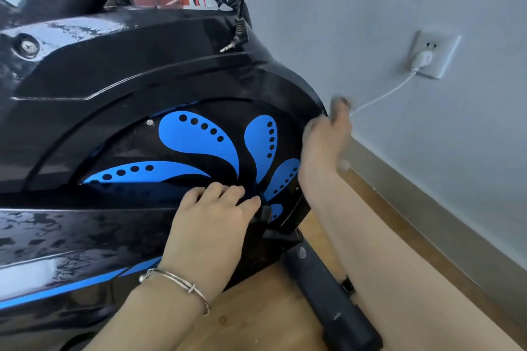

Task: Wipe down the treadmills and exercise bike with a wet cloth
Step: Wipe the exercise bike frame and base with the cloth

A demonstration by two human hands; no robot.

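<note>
Exercise bike (114,80): black glossy housing fills the left and centre of the view. Landmark is the blue petal decal (196,139) on its side panel.

- Left hand (211,216): just below the decal's centre, where the petals meet. Fingers loosely bent, tips resting on the panel, nothing seen in its grip. Thin metal bracelet (176,282) on the wrist.
- Right hand (322,145): right of the decal, at the curved outer rim of the housing, fingers reaching up along the rim. It is motion-blurred, so I cannot tell whether it is clenched, released or grasping anything.
- Wet cloth: not clearly seen. There is a grey smear (339,102) at the right fingertips, up-right of the decal, too blurred to call cloth or fingers.
- Wet film (57,234): patchy droplets and streaks on the frame section below-left of the decal. More of the same on the top face above-left of it, around a screw (27,47).
- Jack plug (236,41): hangs on a black lead above the decal, its tip just clear of the housing's top edge.
- Stabiliser bar (328,293): black, lies on the wooden floor (256,308) below-right of the decal, between the two forearms.
- Wall socket (433,54): on the pale wall (370,8), well right of the decal. A white plug (423,61) is seated in it. Its white cable (382,97) runs down-left towards the right hand's fingertips.
</note>
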